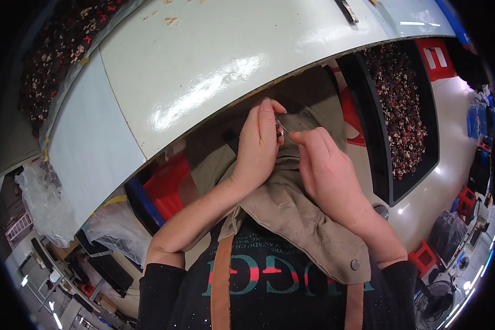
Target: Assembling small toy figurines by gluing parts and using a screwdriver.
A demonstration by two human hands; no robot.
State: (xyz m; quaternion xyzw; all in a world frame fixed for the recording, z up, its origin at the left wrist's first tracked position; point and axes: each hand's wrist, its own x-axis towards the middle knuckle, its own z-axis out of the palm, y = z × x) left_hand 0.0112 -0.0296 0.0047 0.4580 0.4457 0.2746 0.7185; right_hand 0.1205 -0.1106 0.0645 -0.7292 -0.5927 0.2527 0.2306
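Note:
Over my lap, just below the table edge, my two hands meet. My left hand is curled with its thumb up around a small dark piece, mostly hidden by the fingers. Pinched in my right hand is a thin metal tool, its tip against that piece; its exact kind is too small to tell. Beneath both hands spreads a brown-khaki apron with leather straps.
A white table curves across the front. A heap of small dark, red and pale pieces lies at the far left. Similar pieces fill a black tray on the right. Red crates stand around; a fan is at lower right.

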